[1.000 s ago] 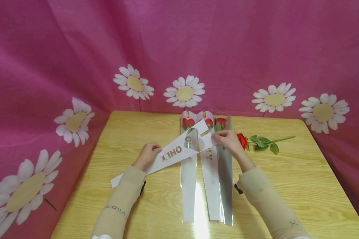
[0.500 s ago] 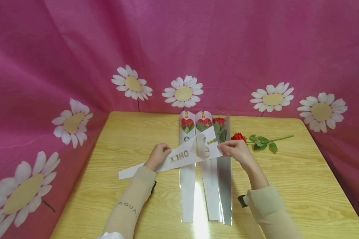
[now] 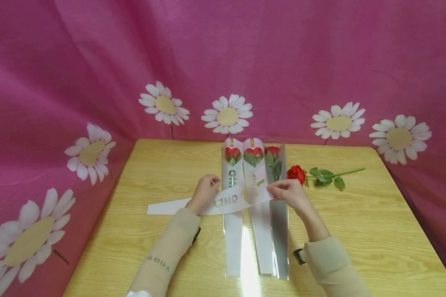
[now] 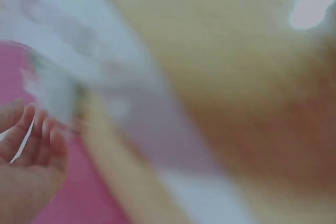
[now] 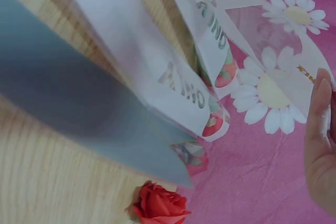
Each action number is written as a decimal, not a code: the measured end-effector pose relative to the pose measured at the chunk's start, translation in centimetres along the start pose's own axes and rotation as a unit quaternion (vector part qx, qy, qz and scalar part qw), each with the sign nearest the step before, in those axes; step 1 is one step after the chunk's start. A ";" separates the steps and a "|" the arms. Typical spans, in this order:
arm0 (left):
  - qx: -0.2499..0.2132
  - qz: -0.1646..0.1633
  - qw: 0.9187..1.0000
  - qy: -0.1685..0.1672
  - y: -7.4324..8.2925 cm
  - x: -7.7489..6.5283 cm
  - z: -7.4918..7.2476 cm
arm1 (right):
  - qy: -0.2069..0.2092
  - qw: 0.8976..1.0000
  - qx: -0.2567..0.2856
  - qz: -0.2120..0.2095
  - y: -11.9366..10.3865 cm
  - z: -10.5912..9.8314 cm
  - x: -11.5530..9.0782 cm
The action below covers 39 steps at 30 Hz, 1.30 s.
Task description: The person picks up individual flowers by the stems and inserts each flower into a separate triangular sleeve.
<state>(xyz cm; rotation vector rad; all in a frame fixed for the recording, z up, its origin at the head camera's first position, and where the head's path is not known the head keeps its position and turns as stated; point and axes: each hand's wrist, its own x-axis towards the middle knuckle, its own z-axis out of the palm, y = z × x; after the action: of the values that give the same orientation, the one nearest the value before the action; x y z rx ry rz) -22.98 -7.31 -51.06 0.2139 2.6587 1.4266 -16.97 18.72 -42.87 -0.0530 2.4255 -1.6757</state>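
Observation:
A long white flower sleeve [image 3: 228, 200] with gold lettering and a clear window stretches across the wrapped roses in the head view. My right hand [image 3: 291, 194] pinches its wide end between thumb and fingers, also visible at the right edge of the right wrist view. Its narrow end lies to the left. Close by the sleeve's middle is my left hand [image 3: 205, 192], fingers loosely bent. In the left wrist view the left fingers [image 4: 44, 135] stand apart from the blurred sleeve [image 4: 126, 93]. Beneath lie two roses in white sleeves [image 3: 233, 247] and one in a grey-backed sleeve [image 3: 280, 239].
A loose red rose [image 3: 296, 175] with green leaves and stem lies right of the sleeves on the wooden table [image 3: 357, 231]. A pink curtain [image 3: 282, 53] printed with white daisies stands behind the table and at its left.
The held sleeve has come down toward the table and levelled out, now sagging in the middle. My left hand has moved right and let go of it; the wrapped roses stay put.

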 end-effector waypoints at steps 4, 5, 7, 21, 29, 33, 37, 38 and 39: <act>-0.066 0.017 0.996 -0.059 3.9 -0.8 0.4 | 0.000 1.000 -0.013 -0.024 -0.4 0.5 0.1; -0.085 0.023 0.993 -0.074 4.8 -1.2 0.6 | -0.001 0.999 -0.016 -0.030 -0.6 0.7 0.1; -0.124 0.034 0.987 -0.098 6.4 -1.9 0.9 | 0.001 0.999 -0.028 -0.035 -0.7 1.1 0.1; -0.196 -0.010 0.980 -0.018 9.6 -4.4 2.4 | 0.007 0.995 -0.073 -0.071 -0.5 4.4 0.4; -0.238 -0.004 0.971 -0.003 9.3 -4.7 2.9 | 0.025 0.997 -0.046 -0.050 0.0 4.7 0.3; -0.261 0.005 0.965 0.006 9.1 -4.7 3.2 | 0.041 0.999 -0.012 -0.031 0.3 4.6 0.3; -0.252 0.007 0.967 0.026 8.9 -4.5 3.4 | 0.056 0.998 0.031 -0.017 0.6 4.7 0.1; -0.246 0.005 0.969 0.033 8.9 -4.5 3.4 | 0.061 0.997 0.041 -0.013 0.7 4.8 0.1; -0.242 0.005 0.969 0.041 8.9 -4.5 3.4 | 0.067 0.996 0.050 -0.010 0.7 4.8 0.1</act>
<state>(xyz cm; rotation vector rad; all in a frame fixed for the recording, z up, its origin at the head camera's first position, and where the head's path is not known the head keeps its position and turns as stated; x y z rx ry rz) -17.40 -0.49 -45.36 0.1200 2.2708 2.0637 -16.16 14.56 -45.18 0.0500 2.4370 -1.8641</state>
